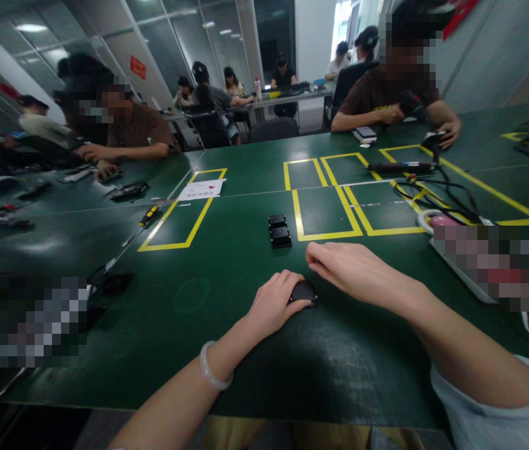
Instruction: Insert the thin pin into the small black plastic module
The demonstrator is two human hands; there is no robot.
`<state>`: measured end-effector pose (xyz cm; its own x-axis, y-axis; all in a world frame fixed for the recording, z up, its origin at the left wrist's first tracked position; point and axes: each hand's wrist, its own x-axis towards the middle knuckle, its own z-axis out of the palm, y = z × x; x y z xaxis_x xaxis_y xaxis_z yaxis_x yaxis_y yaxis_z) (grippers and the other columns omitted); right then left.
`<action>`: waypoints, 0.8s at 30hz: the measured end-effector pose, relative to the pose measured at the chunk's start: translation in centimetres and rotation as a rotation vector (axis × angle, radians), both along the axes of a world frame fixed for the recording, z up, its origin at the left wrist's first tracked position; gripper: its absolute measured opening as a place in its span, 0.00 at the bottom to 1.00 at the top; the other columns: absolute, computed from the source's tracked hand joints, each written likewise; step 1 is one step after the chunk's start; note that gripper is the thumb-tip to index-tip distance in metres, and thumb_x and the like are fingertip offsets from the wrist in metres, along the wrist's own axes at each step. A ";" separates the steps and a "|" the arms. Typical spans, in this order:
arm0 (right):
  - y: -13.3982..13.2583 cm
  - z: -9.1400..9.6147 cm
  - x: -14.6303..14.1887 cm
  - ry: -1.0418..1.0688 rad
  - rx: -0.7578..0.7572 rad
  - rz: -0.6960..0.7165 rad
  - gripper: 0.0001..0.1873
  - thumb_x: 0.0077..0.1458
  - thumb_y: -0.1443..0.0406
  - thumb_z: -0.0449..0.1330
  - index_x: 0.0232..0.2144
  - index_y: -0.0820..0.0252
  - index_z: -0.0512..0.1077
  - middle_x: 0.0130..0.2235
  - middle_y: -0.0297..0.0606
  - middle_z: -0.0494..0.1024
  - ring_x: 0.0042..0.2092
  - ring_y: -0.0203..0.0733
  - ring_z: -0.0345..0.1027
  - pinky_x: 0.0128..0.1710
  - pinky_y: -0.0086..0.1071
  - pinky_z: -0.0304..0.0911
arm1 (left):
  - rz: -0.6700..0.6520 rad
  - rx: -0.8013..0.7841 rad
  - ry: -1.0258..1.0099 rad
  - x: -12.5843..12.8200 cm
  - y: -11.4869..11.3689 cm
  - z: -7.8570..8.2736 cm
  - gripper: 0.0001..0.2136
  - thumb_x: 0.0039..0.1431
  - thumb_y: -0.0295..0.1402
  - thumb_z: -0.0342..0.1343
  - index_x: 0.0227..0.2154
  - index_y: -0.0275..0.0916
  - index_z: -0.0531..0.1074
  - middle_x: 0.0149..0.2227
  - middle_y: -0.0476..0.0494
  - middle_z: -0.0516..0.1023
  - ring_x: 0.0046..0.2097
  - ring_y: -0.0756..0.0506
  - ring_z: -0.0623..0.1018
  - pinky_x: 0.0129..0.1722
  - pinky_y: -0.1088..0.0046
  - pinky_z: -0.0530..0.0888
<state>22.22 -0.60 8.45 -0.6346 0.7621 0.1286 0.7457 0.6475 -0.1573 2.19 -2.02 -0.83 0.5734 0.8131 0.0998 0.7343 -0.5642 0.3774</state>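
Note:
A small, flat black case, roughly square with little knobs at its edges, lies on the green table. My left hand grips its left side, fingers over the far edge and thumb along the near edge. Just beyond its upper right corner, my right hand is closed in a pinch, knuckles turned toward the case. Whatever the right fingertips hold, if anything, is hidden behind the hand. Further up the table, two similar black pieces sit one behind the other, apart from both hands.
Yellow tape rectangles mark the table. A yellow-black screwdriver lies at left near a white paper. Cables and a black pen-like tool lie at right. Co-workers sit across the table.

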 end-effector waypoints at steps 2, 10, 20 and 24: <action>0.0 0.2 0.1 -0.002 0.002 0.000 0.08 0.63 0.65 0.46 0.35 0.58 0.63 0.33 0.36 0.75 0.32 0.38 0.67 0.27 0.31 0.46 | 0.002 0.002 0.006 0.0 0.0 0.0 0.16 0.62 0.47 0.51 0.45 0.42 0.65 0.43 0.45 0.70 0.45 0.43 0.70 0.42 0.66 0.69; 0.0 0.1 -0.1 -0.084 0.029 -0.083 0.09 0.63 0.61 0.47 0.36 0.58 0.64 0.27 0.35 0.74 0.27 0.39 0.66 0.24 0.32 0.41 | 0.001 -0.004 0.008 0.0 0.0 0.2 0.16 0.63 0.48 0.50 0.46 0.42 0.65 0.43 0.45 0.70 0.45 0.42 0.70 0.42 0.66 0.69; -0.1 0.4 0.0 -0.068 0.002 -0.087 0.09 0.63 0.59 0.48 0.36 0.58 0.64 0.26 0.35 0.73 0.27 0.39 0.65 0.25 0.31 0.42 | 0.000 -0.011 -0.009 0.0 0.0 0.1 0.17 0.63 0.47 0.50 0.47 0.42 0.65 0.43 0.45 0.70 0.45 0.43 0.71 0.43 0.65 0.69; 0.0 0.1 0.0 -0.017 -0.021 -0.019 0.07 0.63 0.64 0.47 0.37 0.58 0.63 0.31 0.35 0.74 0.29 0.38 0.65 0.25 0.30 0.44 | 0.001 -0.008 -0.010 0.0 0.0 0.1 0.16 0.62 0.47 0.51 0.46 0.42 0.65 0.44 0.45 0.70 0.45 0.43 0.71 0.43 0.66 0.69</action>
<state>22.26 -0.58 8.57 -0.6221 0.7762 0.1021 0.7603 0.6301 -0.1578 2.16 -2.05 -0.74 0.5712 0.8147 0.0997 0.7311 -0.5602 0.3893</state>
